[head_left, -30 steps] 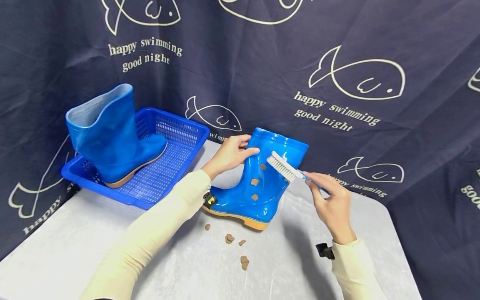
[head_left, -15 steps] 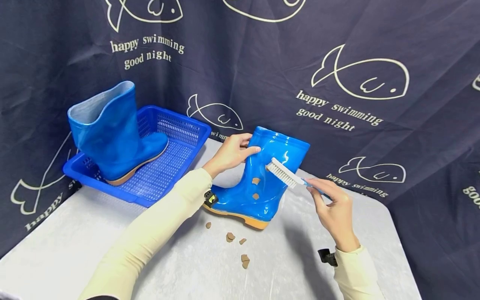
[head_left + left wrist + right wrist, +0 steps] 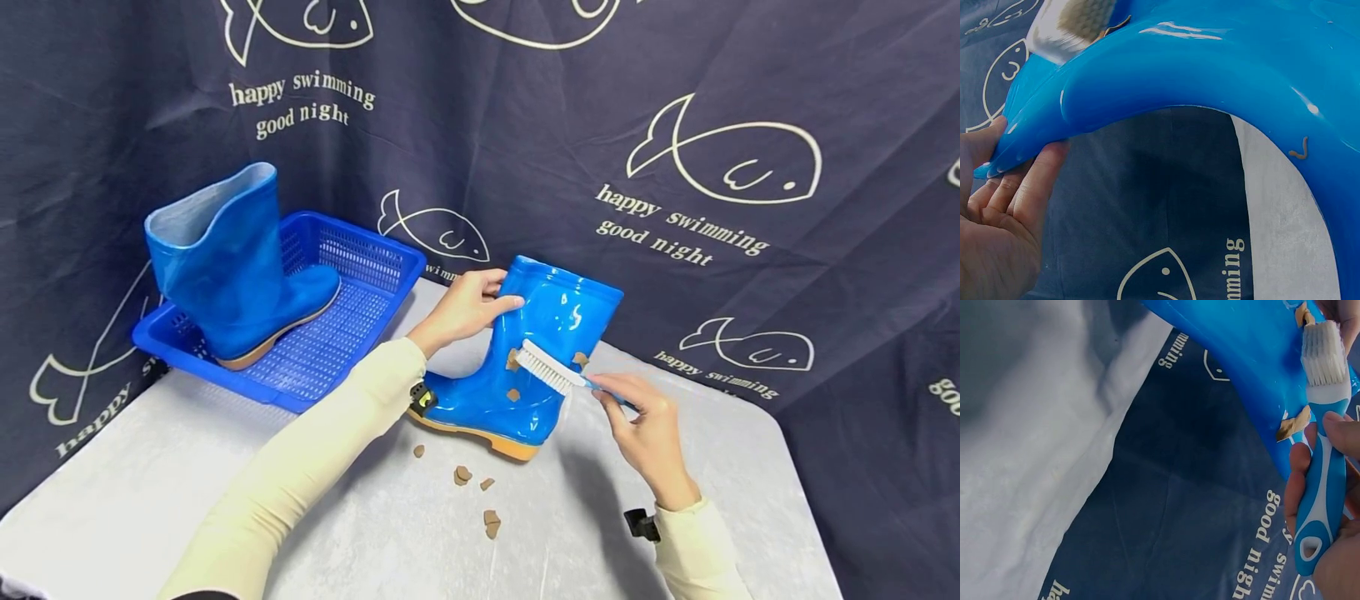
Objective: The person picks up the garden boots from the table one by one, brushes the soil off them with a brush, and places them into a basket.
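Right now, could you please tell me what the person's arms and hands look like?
The left sleeve is plain cream, with a yellow-marked black device at its wrist end; the right sleeve matches, with a black fitting at its wrist end. The left hand and right hand wear no gloves.

Head view: your left hand (image 3: pixel 467 306) is partly hidden behind the boot (image 3: pixel 543 321), whose toe is partly covered by your strap (image 3: pixel 422 398). Your right hand (image 3: pixel 651 429) conceals part of the handle of the brush (image 3: pixel 551 367). The other boot (image 3: pixel 232 267) masks a far corner of the basket (image 3: pixel 322 350). Your sleeves (image 3: pixel 307 450) are cut by the bottom edge. Left wrist view: the top edge crops the brush, whose head is blurred. Right wrist view: your right hand is cropped at the right edge.
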`<action>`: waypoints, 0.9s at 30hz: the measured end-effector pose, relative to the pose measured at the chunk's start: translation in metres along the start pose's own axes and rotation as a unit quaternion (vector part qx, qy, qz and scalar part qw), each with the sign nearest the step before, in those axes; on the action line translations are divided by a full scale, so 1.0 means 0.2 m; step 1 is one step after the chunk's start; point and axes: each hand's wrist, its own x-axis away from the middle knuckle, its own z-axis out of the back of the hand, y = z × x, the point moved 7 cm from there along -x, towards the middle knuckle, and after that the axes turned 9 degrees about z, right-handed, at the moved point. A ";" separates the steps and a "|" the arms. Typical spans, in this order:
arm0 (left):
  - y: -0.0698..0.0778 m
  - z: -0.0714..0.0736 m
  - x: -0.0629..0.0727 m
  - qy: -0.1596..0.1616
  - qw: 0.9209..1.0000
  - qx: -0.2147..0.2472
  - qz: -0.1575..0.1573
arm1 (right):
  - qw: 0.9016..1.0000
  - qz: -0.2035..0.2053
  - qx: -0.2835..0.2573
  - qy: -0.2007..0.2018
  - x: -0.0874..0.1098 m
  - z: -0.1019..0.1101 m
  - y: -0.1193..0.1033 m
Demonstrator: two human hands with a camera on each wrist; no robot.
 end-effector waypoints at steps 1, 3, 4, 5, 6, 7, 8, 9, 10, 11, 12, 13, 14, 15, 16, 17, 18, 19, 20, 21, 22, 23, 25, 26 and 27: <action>0.00 0.00 0.00 0.000 1.000 -0.001 0.001 | 1.000 -0.003 -0.003 -0.002 0.01 0.00 0.00; 0.00 0.00 0.00 -0.001 1.000 -0.002 0.002 | 1.000 -0.001 -0.001 -0.006 0.03 0.01 0.00; 0.00 0.00 0.00 -0.001 1.000 -0.003 0.003 | 1.000 -0.004 -0.004 -0.007 0.03 0.01 -0.01; 0.00 0.00 0.00 -0.001 1.000 -0.004 0.003 | 1.000 -0.006 -0.007 -0.007 0.04 0.02 -0.01; 0.00 0.00 0.01 -0.001 1.000 -0.005 0.003 | 1.000 -0.006 -0.009 -0.005 0.04 0.03 -0.01; 0.00 0.00 0.01 -0.001 1.000 -0.007 0.003 | 1.000 -0.003 -0.007 0.001 0.04 0.04 -0.02; 0.00 0.01 0.01 -0.001 1.000 -0.009 0.003 | 1.000 0.000 -0.005 0.006 0.03 0.05 -0.02; 0.00 0.01 0.01 0.000 1.000 -0.011 0.002 | 1.000 0.000 -0.003 0.011 0.03 0.06 -0.02; 0.00 0.01 0.01 0.000 1.000 -0.013 0.002 | 1.000 -0.001 -0.003 0.015 0.02 0.06 -0.03; 0.00 0.01 0.01 0.001 1.000 -0.015 0.001 | 1.000 -0.001 -0.001 0.019 0.01 0.06 -0.03; 0.01 0.01 0.01 0.002 1.000 -0.016 0.001 | 1.000 -0.004 0.003 0.020 0.00 0.06 -0.02; 0.01 0.01 0.01 0.003 1.000 -0.018 0.000 | 1.000 -0.006 0.006 0.019 -0.01 0.05 -0.02; 0.01 0.01 0.01 0.003 1.000 -0.019 -0.002 | 1.000 -0.013 0.007 0.013 -0.02 0.04 -0.02; 0.01 0.00 0.00 0.002 1.000 -0.020 -0.003 | 1.000 -0.016 0.007 0.008 -0.02 0.03 -0.01; 0.01 0.00 0.00 0.000 1.000 -0.020 -0.004 | 1.000 -0.020 0.005 0.002 -0.02 0.02 -0.01; 0.01 -0.01 0.00 -0.002 1.000 -0.020 -0.004 | 1.000 -0.023 0.004 -0.004 -0.02 0.01 0.00; 0.02 -0.01 0.00 -0.004 1.000 -0.021 -0.006 | 1.000 -0.022 0.004 -0.008 -0.01 0.01 0.00; 0.02 -0.02 -0.01 -0.006 1.000 -0.022 -0.007 | 1.000 -0.021 0.000 -0.013 0.00 0.00 0.00; 0.02 -0.02 -0.01 -0.007 1.000 -0.022 -0.006 | 1.000 -0.023 -0.003 -0.019 0.01 0.00 0.00; 0.02 -0.03 -0.01 -0.008 1.000 -0.022 -0.006 | 1.000 -0.020 -0.005 -0.023 0.02 0.00 -0.01; 0.02 -0.03 -0.01 -0.008 1.000 -0.023 -0.005 | 0.999 -0.020 -0.006 -0.029 0.03 0.00 -0.01; 0.02 -0.03 -0.01 -0.007 1.000 -0.024 -0.004 | 0.999 -0.016 -0.006 -0.034 0.04 0.01 -0.02; 0.02 -0.02 -0.01 -0.001 1.000 -0.023 0.001 | 0.999 -0.010 -0.008 -0.044 0.05 0.02 -0.03; 0.02 -0.01 -0.01 0.000 1.000 -0.022 0.003 | 0.999 -0.005 -0.010 -0.048 0.05 0.03 -0.04; 0.02 -0.01 -0.01 0.002 1.000 -0.021 0.004 | 0.999 0.000 -0.012 -0.048 0.05 0.04 -0.05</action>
